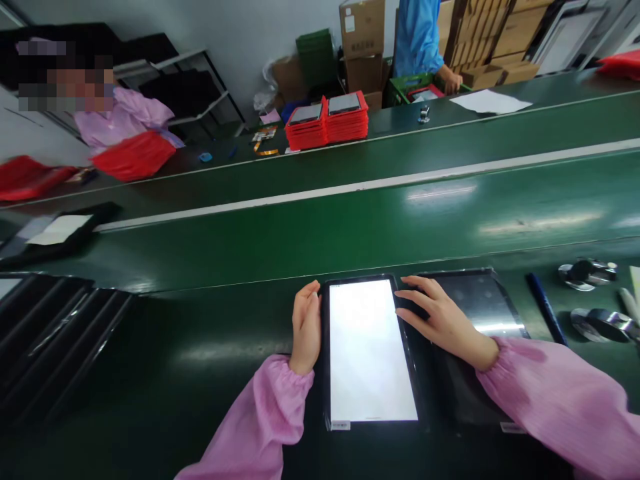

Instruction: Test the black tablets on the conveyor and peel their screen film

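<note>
A tablet (373, 353) with a bright white screen lies on the dark green bench in front of me, a small label at its lower left corner. My left hand (306, 327) is curled along its left edge, steadying it; part of the fingers is hidden. Over the right edge reaches my right hand (443, 320), fingers stretched and apart, the tips near the screen's border. Beneath my right hand and sleeve lies a second tablet (480, 300) with a dark screen, partly covered by them.
To the right lie a dark blue pen (547, 310) and shiny metal-and-black pieces (587, 273). Several dark tablets (55, 347) are at left. Across the green belt (300, 233) stand stacks of red-sleeved items (327, 127) and a green crate (405, 87); two other people are there.
</note>
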Demonstrator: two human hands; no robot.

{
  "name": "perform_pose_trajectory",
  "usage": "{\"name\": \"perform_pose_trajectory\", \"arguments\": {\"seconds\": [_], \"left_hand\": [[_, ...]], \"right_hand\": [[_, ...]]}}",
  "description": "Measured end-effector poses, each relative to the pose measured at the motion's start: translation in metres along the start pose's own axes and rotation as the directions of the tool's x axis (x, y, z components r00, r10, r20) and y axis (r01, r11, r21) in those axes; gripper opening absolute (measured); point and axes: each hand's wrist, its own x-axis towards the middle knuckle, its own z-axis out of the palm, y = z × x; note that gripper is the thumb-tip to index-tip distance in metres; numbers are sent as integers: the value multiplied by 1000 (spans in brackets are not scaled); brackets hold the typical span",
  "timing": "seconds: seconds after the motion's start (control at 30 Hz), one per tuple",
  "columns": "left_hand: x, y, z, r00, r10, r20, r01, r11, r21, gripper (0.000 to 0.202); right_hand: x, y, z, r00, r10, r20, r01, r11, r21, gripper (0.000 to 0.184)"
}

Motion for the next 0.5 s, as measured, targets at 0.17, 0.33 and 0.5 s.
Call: {"name": "perform_pose_trajectory", "arguments": {"seconds": [0.17,0.33,0.5], "left_hand": [[0,1,0,1000,-15,9,15,1000,8,57],[-2,5,2,999,-35,12,34,999,32,66],[0,5,4,999,-33,29,31,997,69,71]], "right_hand": [[0,-2,0,997,-73,19,73,996,-41,34],[-2,-1,0,995,-102,17,102,994,-47,32],[-1,-3,1,989,-136,56,139,988,-72,28]]}}
